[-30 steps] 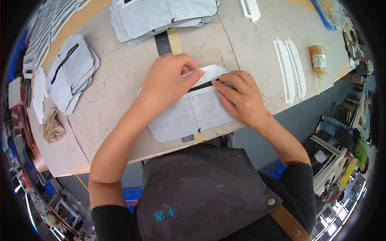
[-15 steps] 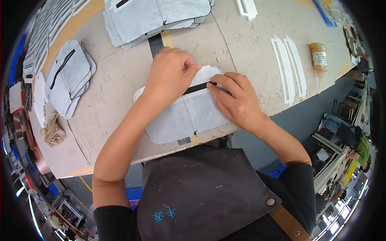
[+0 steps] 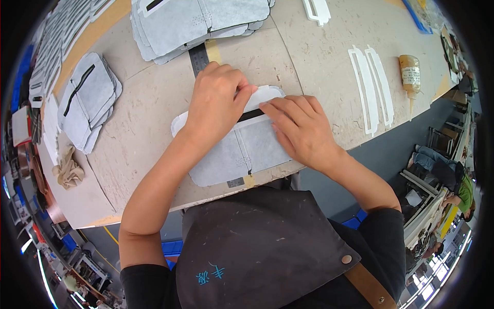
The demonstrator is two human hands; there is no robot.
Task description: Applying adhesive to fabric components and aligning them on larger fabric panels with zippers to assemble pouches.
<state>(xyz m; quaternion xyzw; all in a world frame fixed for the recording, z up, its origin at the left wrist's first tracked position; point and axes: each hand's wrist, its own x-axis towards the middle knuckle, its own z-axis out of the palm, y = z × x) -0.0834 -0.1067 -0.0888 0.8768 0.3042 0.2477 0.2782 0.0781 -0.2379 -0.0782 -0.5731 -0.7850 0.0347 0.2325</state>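
Note:
A grey fabric panel (image 3: 216,159) lies near the table's front edge, with a black slot-like strip (image 3: 250,115) across it and a stitched line running down its middle. White material (image 3: 265,97) lies along the far side of the black strip. My left hand (image 3: 218,92) is over the panel's far left part, thumb and forefinger pinched together; what they hold, if anything, is too small to make out. With its fingers stretched out, my right hand (image 3: 306,126) rests on the panel, fingertips at the right end of the black strip. My hands hide parts of both panel ends.
Stacked grey panels (image 3: 175,31) lie at the far side, a smaller stack (image 3: 85,103) at left beside a crumpled cloth (image 3: 68,167). White strips (image 3: 366,92) and a glue bottle (image 3: 410,74) lie at right. A ruler (image 3: 198,59) runs under the panel.
My right fingertips have shifted slightly left and away from me, from the black strip toward the white material. My left hand has barely moved and stays pinched.

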